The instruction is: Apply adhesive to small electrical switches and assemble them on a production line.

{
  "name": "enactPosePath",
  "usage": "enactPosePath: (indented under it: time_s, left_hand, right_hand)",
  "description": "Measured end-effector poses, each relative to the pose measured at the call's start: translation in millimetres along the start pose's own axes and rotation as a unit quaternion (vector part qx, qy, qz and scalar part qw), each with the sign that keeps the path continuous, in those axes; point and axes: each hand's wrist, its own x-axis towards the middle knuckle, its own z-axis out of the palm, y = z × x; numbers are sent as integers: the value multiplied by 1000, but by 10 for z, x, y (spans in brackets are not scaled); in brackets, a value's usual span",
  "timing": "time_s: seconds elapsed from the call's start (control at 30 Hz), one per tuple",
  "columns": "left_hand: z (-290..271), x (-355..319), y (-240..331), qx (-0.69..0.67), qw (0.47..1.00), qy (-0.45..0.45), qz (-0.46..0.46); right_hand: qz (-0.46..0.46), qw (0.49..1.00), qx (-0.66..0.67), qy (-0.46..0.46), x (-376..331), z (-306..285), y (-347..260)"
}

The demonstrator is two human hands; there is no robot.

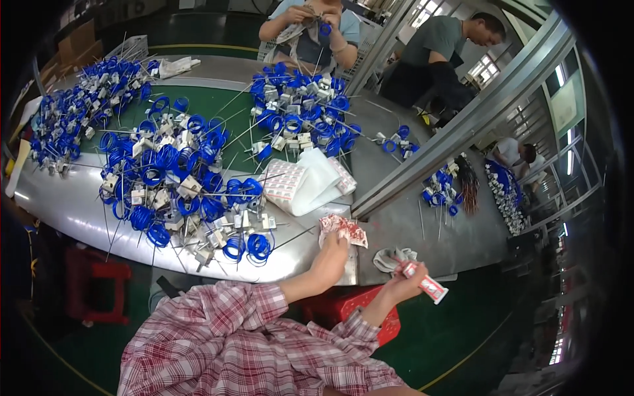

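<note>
One broad steel desk [72, 204] is carrying a big heap of blue coils [165, 157] left of centre; its rods are looking stiff and likely to snag. Near the heap, inside the near edge, folded printed sheets [285, 179] are lying, probably light and floppy, best lifted by a corner. Closer to that edge, the left hand [328, 264] is touching a red-smeared sheet [355, 235] with its fingertips; whether they are pinching or pressing, I cannot tell. It is looking thin, perhaps tacky, so any clean rim is offering better hold. Rightward along the edge, a crumpled grey cloth [386, 260] is lying limp. Seemingly just past the near edge, the right hand [404, 285] is gripping a red-and-white tube [432, 289], likely light and squeezable, calling for gentle fingers mid-body.
</note>
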Motion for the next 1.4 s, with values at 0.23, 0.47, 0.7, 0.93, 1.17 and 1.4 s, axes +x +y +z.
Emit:
enactPosePath:
  time_s: [0.23,0.47,0.7,0.93,1.17,1.4]
  left_hand:
    - [-2368,237,991,-121,974,-116,151]
    - [-2797,104,817,-247,944,-119,184]
    - [-3707,229,596,-313,887,-113,321]
    - [-4502,744,650,-360,765,-142,516]
    - [-5098,713,942,-395,653,-198,615]
    - [-5278,217,1092,-512,556,-177,630]
  right_hand:
    - [-35,999,-8,30,33,14,-265]
    - [-16,999,8,-42,-92,576,-217]
    - [-41,999,3,-33,-398,1110,-539]
    - [-66,995,44,-56,-529,1555,-676]
    - [-131,990,32,-43,-627,1922,-750]
    - [-100,995,-18,-22,-658,1847,-788]
